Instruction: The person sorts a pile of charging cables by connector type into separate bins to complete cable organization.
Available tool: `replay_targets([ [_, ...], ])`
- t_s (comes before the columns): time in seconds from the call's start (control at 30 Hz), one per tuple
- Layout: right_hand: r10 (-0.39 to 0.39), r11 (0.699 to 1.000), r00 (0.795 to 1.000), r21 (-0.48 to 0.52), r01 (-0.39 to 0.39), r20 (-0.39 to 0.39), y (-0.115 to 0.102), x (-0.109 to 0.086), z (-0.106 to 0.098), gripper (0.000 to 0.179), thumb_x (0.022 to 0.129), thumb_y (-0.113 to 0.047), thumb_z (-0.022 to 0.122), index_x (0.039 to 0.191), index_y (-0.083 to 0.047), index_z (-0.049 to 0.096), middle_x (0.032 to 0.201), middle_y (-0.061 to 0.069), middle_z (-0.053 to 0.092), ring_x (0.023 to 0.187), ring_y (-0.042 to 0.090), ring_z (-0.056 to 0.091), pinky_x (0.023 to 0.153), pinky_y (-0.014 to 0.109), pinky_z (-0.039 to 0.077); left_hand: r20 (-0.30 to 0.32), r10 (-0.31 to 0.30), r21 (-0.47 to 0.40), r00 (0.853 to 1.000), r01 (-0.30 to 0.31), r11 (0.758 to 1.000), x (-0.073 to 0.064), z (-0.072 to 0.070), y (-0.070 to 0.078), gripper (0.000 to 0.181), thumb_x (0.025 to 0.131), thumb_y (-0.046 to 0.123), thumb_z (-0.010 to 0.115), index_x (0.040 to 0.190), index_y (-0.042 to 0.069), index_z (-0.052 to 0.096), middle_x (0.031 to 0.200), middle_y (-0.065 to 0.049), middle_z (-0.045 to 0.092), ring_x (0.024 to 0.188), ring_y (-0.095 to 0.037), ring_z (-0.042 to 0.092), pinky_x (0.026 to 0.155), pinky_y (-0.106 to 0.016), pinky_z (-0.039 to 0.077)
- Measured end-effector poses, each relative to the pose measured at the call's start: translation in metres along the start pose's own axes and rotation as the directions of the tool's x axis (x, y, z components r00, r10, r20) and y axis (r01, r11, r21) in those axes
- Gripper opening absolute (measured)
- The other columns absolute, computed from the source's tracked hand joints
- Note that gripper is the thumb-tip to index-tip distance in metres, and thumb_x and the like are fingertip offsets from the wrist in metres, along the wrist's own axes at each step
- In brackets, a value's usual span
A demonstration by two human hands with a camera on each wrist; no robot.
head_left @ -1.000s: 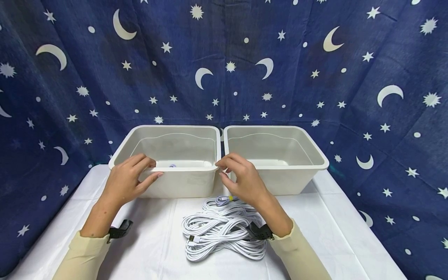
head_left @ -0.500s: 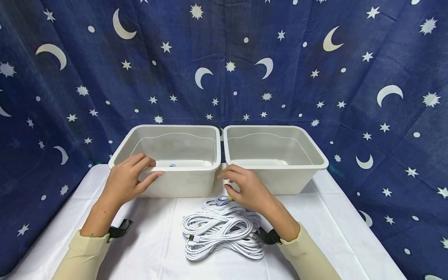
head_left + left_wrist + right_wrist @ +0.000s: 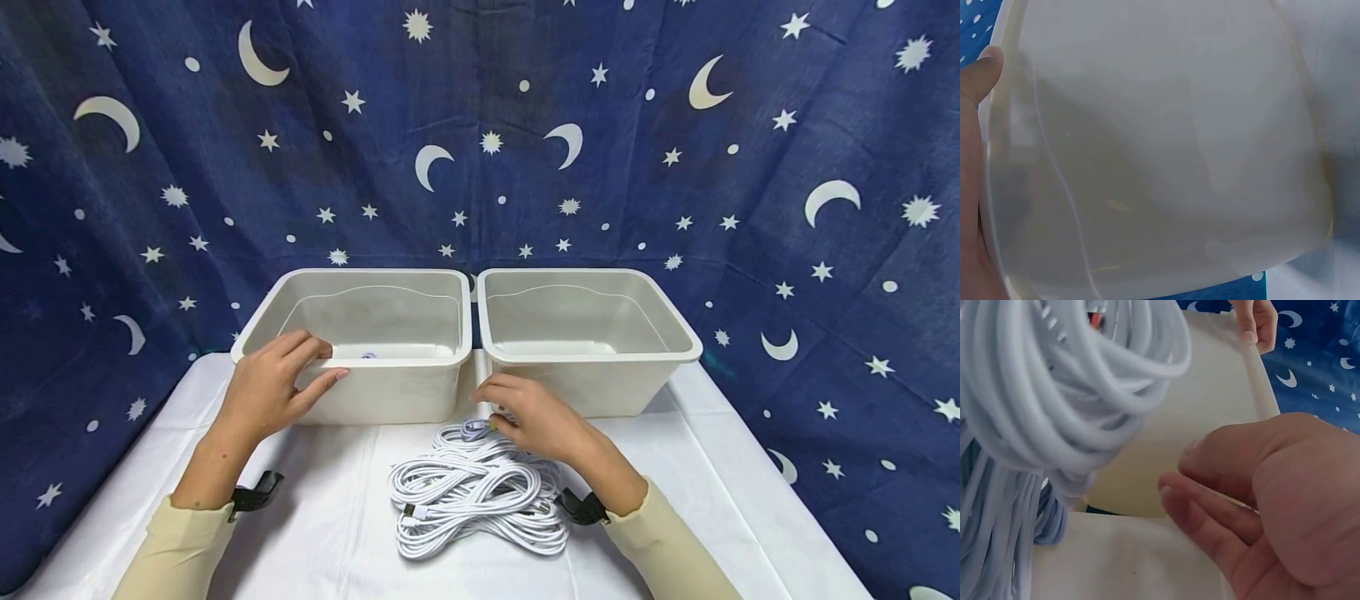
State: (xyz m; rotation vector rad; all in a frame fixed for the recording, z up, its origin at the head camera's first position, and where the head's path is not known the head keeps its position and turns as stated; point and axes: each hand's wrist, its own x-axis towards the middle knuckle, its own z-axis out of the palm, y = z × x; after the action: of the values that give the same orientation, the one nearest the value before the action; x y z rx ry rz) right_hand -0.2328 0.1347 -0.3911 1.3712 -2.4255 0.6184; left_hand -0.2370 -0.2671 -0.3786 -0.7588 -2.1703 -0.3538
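My left hand (image 3: 273, 383) grips the front rim of the left whitish bin (image 3: 397, 392), fingers over the edge and thumb on the outer wall. A small purple item (image 3: 369, 356) shows at that bin's bottom. Bundles of white cable (image 3: 480, 508) lie heaped in front of the bins, one USB plug (image 3: 414, 512) visible. At the heap's far end is a small purple cable coil (image 3: 472, 430). My right hand (image 3: 536, 419) hovers right beside this coil, its fingers loosely bent. In the right wrist view, nothing shows between its fingertips.
The right whitish bin (image 3: 592, 387) stands alongside the left one with a narrow gap between them. Behind both hangs a dark blue curtain (image 3: 480, 208) with moons and stars. A white cloth (image 3: 330, 517) covers the table.
My right hand has left the left bin's front right corner and come down toward the far end of the cable heap. The left hand has stayed on the rim.
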Motion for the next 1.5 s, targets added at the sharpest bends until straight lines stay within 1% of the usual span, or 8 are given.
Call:
replay_targets([
  [0.2, 0.019, 0.998, 0.997, -0.055, -0.015, 0.080, 0.004, -0.001, 0.005, 0.039, 0.086, 0.012, 0.074, 0.118, -0.008, 0.075, 0.115, 0.002, 0.072, 0.103, 0.015, 0.068, 0.088, 0.029, 0.057, -0.008, -0.002, -0.001, 1.000, 0.002, 1.000, -0.001, 0.000, -0.001, 0.036, 0.095, 0.050, 0.072, 0.097, 0.014, 0.071, 0.094, 0.000, 0.067, 0.076, -0.021, 0.066, 0.057, -0.046, 0.051],
  [0.4, -0.016, 0.996, 0.995, -0.082, 0.024, 0.096, 0.010, -0.002, 0.012, 0.043, 0.083, 0.020, 0.068, 0.116, -0.007, 0.075, 0.110, 0.004, 0.072, 0.092, 0.014, 0.064, 0.080, 0.027, 0.055, -0.010, 0.005, 0.000, 1.000, -0.005, 1.000, -0.001, 0.001, -0.001, 0.040, 0.098, 0.054, 0.069, 0.098, 0.014, 0.071, 0.093, 0.000, 0.066, 0.075, -0.020, 0.065, 0.056, -0.046, 0.051],
  [0.6, -0.041, 0.993, 0.993, -0.104, 0.053, 0.112, 0.015, -0.001, 0.021, 0.038, 0.084, 0.019, 0.069, 0.112, -0.005, 0.076, 0.107, 0.004, 0.072, 0.096, 0.016, 0.069, 0.084, 0.031, 0.057, -0.011, 0.006, 0.000, 1.000, -0.006, 1.000, 0.000, 0.000, -0.002, 0.046, 0.100, 0.058, 0.064, 0.098, 0.013, 0.071, 0.093, -0.001, 0.066, 0.076, -0.021, 0.066, 0.057, -0.047, 0.051],
  [0.83, -0.050, 0.993, 0.989, -0.099, 0.064, 0.138, 0.020, 0.001, 0.029, 0.035, 0.084, 0.016, 0.072, 0.108, -0.009, 0.078, 0.108, 0.000, 0.073, 0.102, 0.016, 0.071, 0.089, 0.031, 0.058, 0.000, 0.000, 0.002, 1.000, 0.000, 1.000, -0.001, -0.001, -0.002, 0.037, 0.095, 0.050, 0.073, 0.098, 0.013, 0.071, 0.093, -0.001, 0.066, 0.077, -0.021, 0.066, 0.058, -0.046, 0.052],
  [1.03, -0.067, 0.993, 0.986, -0.088, 0.081, 0.151, 0.022, 0.001, 0.034, 0.038, 0.082, 0.019, 0.071, 0.109, -0.007, 0.077, 0.109, 0.002, 0.073, 0.102, 0.016, 0.071, 0.091, 0.030, 0.058, 0.004, 0.001, 0.003, 1.000, -0.001, 1.000, 0.000, -0.002, -0.001, 0.035, 0.093, 0.048, 0.075, 0.099, 0.013, 0.071, 0.093, -0.001, 0.067, 0.077, -0.022, 0.066, 0.058, -0.046, 0.052],
  [1.2, -0.032, 0.996, 0.985, -0.079, 0.046, 0.172, 0.022, 0.000, 0.034, 0.040, 0.080, 0.018, 0.073, 0.112, -0.006, 0.076, 0.109, 0.004, 0.074, 0.102, 0.018, 0.072, 0.092, 0.032, 0.058, 0.006, 0.003, 0.003, 1.000, -0.003, 1.000, 0.001, -0.002, -0.001, 0.035, 0.092, 0.047, 0.076, 0.099, 0.013, 0.072, 0.093, -0.001, 0.066, 0.076, -0.021, 0.066, 0.057, -0.046, 0.052],
  [1.37, 0.013, 0.997, 0.975, -0.077, 0.004, 0.222, 0.020, -0.001, 0.034, 0.041, 0.081, 0.015, 0.074, 0.114, -0.008, 0.074, 0.103, 0.005, 0.075, 0.096, 0.018, 0.072, 0.087, 0.035, 0.058, 0.011, -0.002, 0.003, 1.000, 0.002, 1.000, 0.001, -0.002, 0.000, 0.034, 0.091, 0.045, 0.078, 0.099, 0.013, 0.071, 0.093, -0.002, 0.066, 0.077, -0.021, 0.066, 0.058, -0.046, 0.052],
  [1.5, 0.033, 0.996, 0.969, -0.086, -0.012, 0.243, 0.019, -0.002, 0.035, 0.041, 0.081, 0.014, 0.075, 0.114, -0.010, 0.073, 0.102, 0.003, 0.074, 0.095, 0.017, 0.071, 0.086, 0.035, 0.058, 0.011, -0.008, 0.000, 1.000, 0.008, 1.000, 0.000, -0.002, 0.000, 0.033, 0.090, 0.044, 0.079, 0.099, 0.013, 0.071, 0.093, -0.001, 0.066, 0.076, -0.021, 0.065, 0.057, -0.046, 0.051],
])
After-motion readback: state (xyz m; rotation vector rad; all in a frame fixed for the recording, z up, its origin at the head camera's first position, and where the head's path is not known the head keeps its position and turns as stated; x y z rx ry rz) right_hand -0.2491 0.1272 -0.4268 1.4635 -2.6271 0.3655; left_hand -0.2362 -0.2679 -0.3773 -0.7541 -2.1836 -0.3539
